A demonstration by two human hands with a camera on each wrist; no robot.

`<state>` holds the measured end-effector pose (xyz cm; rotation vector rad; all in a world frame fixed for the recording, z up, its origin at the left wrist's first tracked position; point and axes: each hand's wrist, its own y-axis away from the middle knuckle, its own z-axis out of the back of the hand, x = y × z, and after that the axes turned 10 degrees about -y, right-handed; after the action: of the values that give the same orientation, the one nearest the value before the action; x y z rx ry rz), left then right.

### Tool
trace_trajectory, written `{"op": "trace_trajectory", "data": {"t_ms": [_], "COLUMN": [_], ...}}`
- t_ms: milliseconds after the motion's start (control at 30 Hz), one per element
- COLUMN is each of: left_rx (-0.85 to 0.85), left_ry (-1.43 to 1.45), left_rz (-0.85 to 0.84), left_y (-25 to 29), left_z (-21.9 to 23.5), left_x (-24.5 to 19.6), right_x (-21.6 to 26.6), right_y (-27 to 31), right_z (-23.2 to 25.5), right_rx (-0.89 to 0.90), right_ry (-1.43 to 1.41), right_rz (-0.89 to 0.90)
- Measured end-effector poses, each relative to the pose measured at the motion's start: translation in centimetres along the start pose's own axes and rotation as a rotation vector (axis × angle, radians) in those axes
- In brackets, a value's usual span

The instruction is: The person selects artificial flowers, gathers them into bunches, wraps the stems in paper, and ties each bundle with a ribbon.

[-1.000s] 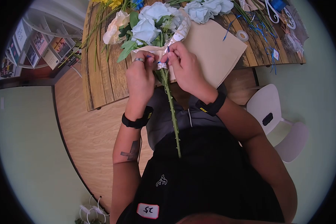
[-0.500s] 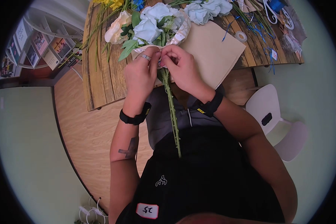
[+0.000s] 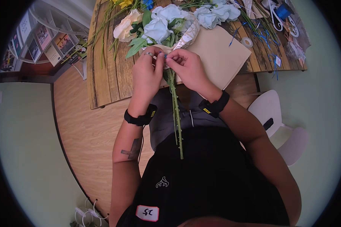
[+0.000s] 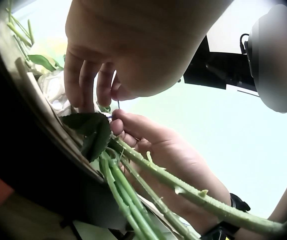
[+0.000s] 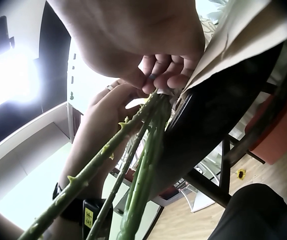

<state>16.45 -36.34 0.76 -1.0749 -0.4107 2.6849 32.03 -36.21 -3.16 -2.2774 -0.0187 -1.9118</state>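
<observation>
A bouquet of pale blue roses (image 3: pixel 157 30) lies at the table's front edge, gathered in white patterned wrapping paper (image 3: pixel 188 37). Its thorny green stems (image 3: pixel 179 121) reach past the edge toward my body. Just below the blooms, both hands meet at the neck of the wrap. My left hand (image 3: pixel 147 75) and right hand (image 3: pixel 192 70) pinch a thin blue ribbon (image 3: pixel 165 56) between thumbs and fingers. Seen from the left wrist, a dark green leaf (image 4: pixel 91 131) hangs beside the fingertips. Fingers hide most of the ribbon where it meets the stems.
Brown paper sheets (image 3: pixel 216 53) lie right of the bouquet, with a tape roll (image 3: pixel 247 42) beyond. Farther right are loose blue ribbon strands (image 3: pixel 262 33) and a blue spool (image 3: pixel 283 12). A peach rose (image 3: pixel 127 26) sits left. A white chair (image 3: pixel 267 108) stands at the right.
One second ago the hands were slightly apart with ribbon showing at each; they came together at the wrap's neck, and a bit of ribbon now shows between the fingertips. The head view has shifted slightly.
</observation>
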Motion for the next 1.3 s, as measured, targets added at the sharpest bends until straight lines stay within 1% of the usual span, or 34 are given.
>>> {"op": "trace_trajectory", "data": {"t_ms": [33, 67, 133, 267, 433, 533, 767, 833, 967, 1033, 1133, 1167, 1233, 1267, 1300], "left_rx": [-0.022, -0.026, 0.011, 0.013, 0.007, 0.019, 0.013, -0.025, -0.008, 0.021, 0.017, 0.019, -0.030, -0.028, -0.046], "left_ry": [0.066, 0.068, 0.192, 0.194, 0.205, 0.221, 0.204, 0.055, 0.078, 0.128, 0.169, 0.170, 0.092, 0.093, 0.052], "left_rz": [0.023, 0.028, 0.081, 0.108, 0.030, 0.033, -0.002, -0.141, -0.145, -0.053, -0.015, -0.016, -0.090, -0.089, -0.123], "left_y": [0.1, 0.2, 0.6, 1.0, 1.0, 1.0, 0.7, 0.5, 0.5, 0.5, 0.8, 0.8, 0.9, 1.1, 1.2], "left_z": [-0.2, -0.4, -0.7, -1.1, -0.9, -0.7, -0.1, 0.1, 0.0, 0.0, -0.4, -0.7, -1.4, -1.5, -1.6], "left_x": [0.3, 0.5, 0.7, 1.2, 1.2, 0.8, 0.5, 0.7, 1.3, 0.8, 0.0, 0.1, 0.7, 0.8, 0.8], "right_x": [-0.2, -0.3, -0.5, -0.8, -0.8, -0.7, -0.5, -0.2, -0.3, -0.5, -0.4, -0.2, 0.4, 0.7, 1.2], "right_y": [-0.1, -0.1, -0.1, -0.3, -0.4, -0.5, -0.5, -0.5, -0.6, -0.3, 0.0, 0.1, 0.4, 0.4, 0.3], "right_z": [0.1, 0.1, 0.2, 0.3, 0.9, 1.0, 1.0, 1.0, 0.9, 0.5, 0.6, 0.7, 0.8, 0.9, 1.1], "right_rx": [0.019, 0.024, 0.033, 0.050, 0.059, 0.060, 0.050, 0.038, 0.016, -0.032, -0.031, -0.033, -0.084, -0.086, -0.073], "right_ry": [-0.029, -0.027, -0.102, -0.151, -0.193, -0.259, -0.261, -0.274, -0.299, -0.291, -0.297, -0.297, -0.127, -0.127, 0.028], "right_rz": [0.005, 0.003, -0.018, -0.032, -0.092, -0.109, -0.122, -0.152, -0.180, -0.125, -0.097, -0.097, -0.003, -0.005, 0.063]}}
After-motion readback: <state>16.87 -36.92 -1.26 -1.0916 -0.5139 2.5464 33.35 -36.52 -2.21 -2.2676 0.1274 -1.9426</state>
